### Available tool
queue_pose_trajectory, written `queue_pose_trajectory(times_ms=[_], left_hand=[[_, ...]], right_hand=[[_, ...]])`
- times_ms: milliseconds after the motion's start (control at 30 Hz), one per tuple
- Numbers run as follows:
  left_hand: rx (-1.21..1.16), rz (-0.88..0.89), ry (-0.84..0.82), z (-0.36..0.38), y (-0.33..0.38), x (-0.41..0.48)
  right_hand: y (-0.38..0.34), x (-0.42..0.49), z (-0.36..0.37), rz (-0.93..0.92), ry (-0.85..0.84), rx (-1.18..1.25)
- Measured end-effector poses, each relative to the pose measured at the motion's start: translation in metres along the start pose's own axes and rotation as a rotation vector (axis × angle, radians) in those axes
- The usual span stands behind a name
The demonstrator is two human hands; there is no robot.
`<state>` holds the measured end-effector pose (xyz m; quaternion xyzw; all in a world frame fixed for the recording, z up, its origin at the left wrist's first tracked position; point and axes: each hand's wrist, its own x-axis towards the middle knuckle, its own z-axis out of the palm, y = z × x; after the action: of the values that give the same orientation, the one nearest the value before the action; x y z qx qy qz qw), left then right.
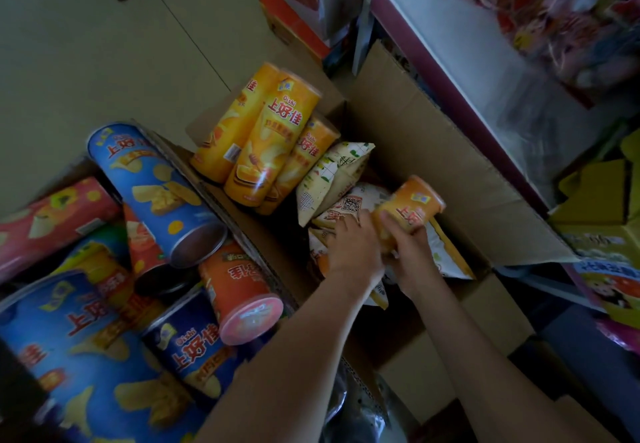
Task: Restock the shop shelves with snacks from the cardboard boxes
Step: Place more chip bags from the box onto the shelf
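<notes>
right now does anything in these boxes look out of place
The cans on the left lie jumbled at all angles, and one blue can rests tilted on the cardboard edge between the boxes; it might roll. No spill or damage shows.

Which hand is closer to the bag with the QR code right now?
Left. The left hand lies just below the QR-code bag, fingertips at its edge; the right hand is further right, gripping the orange can.

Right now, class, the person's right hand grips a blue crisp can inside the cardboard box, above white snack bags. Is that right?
No: the head view shows the right hand gripping an orange crisp can, not blue; it is inside the cardboard box, above white snack bags.
</notes>
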<state>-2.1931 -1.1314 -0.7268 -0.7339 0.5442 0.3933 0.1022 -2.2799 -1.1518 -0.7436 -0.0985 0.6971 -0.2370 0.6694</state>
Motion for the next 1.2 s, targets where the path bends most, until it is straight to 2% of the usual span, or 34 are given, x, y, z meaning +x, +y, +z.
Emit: queue_pose_trajectory(times_ms=[67, 133, 200, 267, 300, 400, 500, 667, 733, 867, 933, 1033, 1133, 1200], left_hand=[[-0.059, 0.041, -0.164, 0.003, 0.000, 0.001], [-0.107, 0.025, -0.218, 0.000, -0.003, 0.004], [-0.193, -0.058, -0.058, -0.007, -0.009, 0.008], [-0.121, -0.160, 0.188, -0.015, -0.018, 0.013], [-0.049, -0.218, 0.260, -0.018, -0.023, 0.016], [0.059, -0.395, 0.254, -0.019, -0.039, 0.025], [0.086, -0.470, 0.193, -0.020, -0.047, 0.033], [0.161, -0.347, 0.239, -0.017, -0.048, 0.035], [0.149, -0.321, 0.206, -0.016, -0.044, 0.036], [0.135, -0.417, 0.139, -0.015, -0.045, 0.041], [0.209, -0.429, 0.136, -0.019, -0.047, 0.043], [0.286, -0.337, 0.123, -0.032, -0.043, 0.041], [0.205, -0.202, 0.103, -0.046, -0.029, 0.028], [0.151, -0.171, 0.087, -0.056, -0.019, 0.015]], right_hand=[[0.005, 0.005, -0.014, 0.032, 0.102, -0.047], [0.010, 0.011, -0.027, 0.070, 0.152, -0.087], [0.013, 0.017, -0.036, 0.091, 0.155, -0.125], [0.015, 0.020, -0.036, 0.065, 0.157, -0.195], [0.016, 0.021, -0.034, 0.041, 0.167, -0.220], [0.016, 0.020, -0.029, -0.059, 0.214, -0.252], [0.014, 0.016, -0.028, -0.141, 0.286, -0.363], [0.010, 0.011, -0.034, -0.245, 0.305, -0.501], [0.007, 0.007, -0.031, -0.261, 0.295, -0.512], [0.000, -0.002, -0.027, -0.302, 0.288, -0.601], [-0.005, -0.006, -0.026, -0.324, 0.266, -0.650], [-0.023, -0.018, -0.029, -0.356, 0.228, -0.724], [-0.045, -0.033, -0.033, -0.362, 0.206, -0.774], [-0.059, -0.044, -0.031, -0.383, 0.178, -0.799]])
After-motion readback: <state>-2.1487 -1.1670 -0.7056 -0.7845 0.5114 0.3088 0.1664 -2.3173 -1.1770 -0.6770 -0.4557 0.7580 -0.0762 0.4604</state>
